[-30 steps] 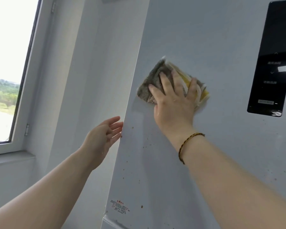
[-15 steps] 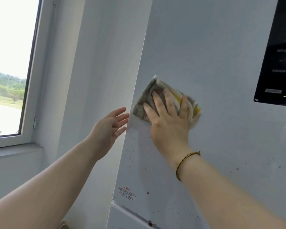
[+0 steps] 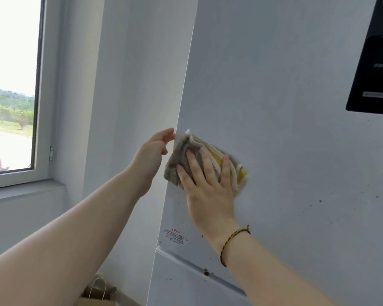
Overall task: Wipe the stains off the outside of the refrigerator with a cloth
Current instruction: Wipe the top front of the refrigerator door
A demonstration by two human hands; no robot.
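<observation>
The white refrigerator (image 3: 274,107) fills the right half of the view. Small brown specks dot its door at the lower right, and a red spot sits on the seam below. My right hand (image 3: 208,186) presses a folded grey, yellow and white cloth (image 3: 179,164) flat against the door near its left edge, fingers straight and spread. My left hand (image 3: 153,155) touches the refrigerator's left edge beside the cloth, fingers relaxed and holding nothing.
A black control panel (image 3: 372,69) is set in the door at the upper right. A white wall and a window (image 3: 11,85) lie to the left. A brown paper bag (image 3: 97,294) stands on the floor beside the refrigerator.
My right hand has slid the cloth down the door and towards its left edge. My left hand stays at that edge, its fingers now more drawn together.
</observation>
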